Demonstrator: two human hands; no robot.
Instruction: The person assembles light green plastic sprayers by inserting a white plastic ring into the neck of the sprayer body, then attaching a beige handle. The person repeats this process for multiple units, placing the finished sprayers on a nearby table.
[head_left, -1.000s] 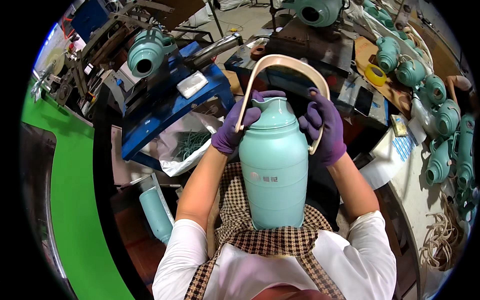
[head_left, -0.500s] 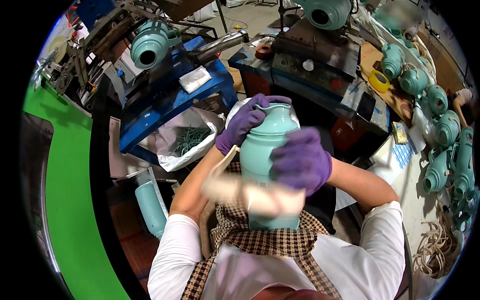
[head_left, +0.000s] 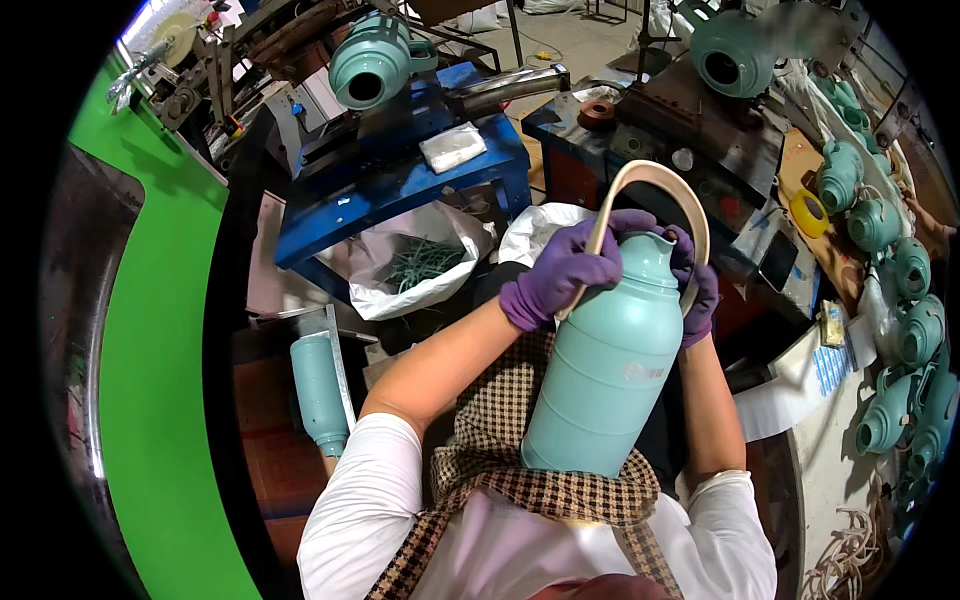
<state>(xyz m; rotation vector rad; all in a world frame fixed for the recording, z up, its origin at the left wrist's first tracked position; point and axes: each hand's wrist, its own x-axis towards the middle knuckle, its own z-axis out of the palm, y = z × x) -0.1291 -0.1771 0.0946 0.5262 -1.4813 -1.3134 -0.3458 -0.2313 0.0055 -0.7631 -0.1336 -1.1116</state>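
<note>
Teal flask body [head_left: 605,370] stands upright in the person's lap, base against a checked apron [head_left: 520,470], neck at chest height in front of the counter. Beige arched handle [head_left: 655,180] loops over the flask's top, its two ends running down either side of the neck.

Left hand [head_left: 560,275], purple-gloved, grip clenched around the left leg of the handle, fingers pressed against the flask's shoulder. Right hand [head_left: 695,285], also gloved, mostly hidden behind the neck; fingers curl around the right leg of the handle, grasping it against the flask.

Blue metal stand [head_left: 400,190] sits up and left of the hands, well apart, a folded white cloth [head_left: 452,147] on top. White bag [head_left: 410,265] of green trimmings lies open below the stand. Second teal cylinder [head_left: 318,390] lies near the left elbow. Row of teal flask tops [head_left: 900,290] lines the counter on the right; yellow tape roll [head_left: 808,213] near them. Green floor strip [head_left: 150,400] far left.
</note>
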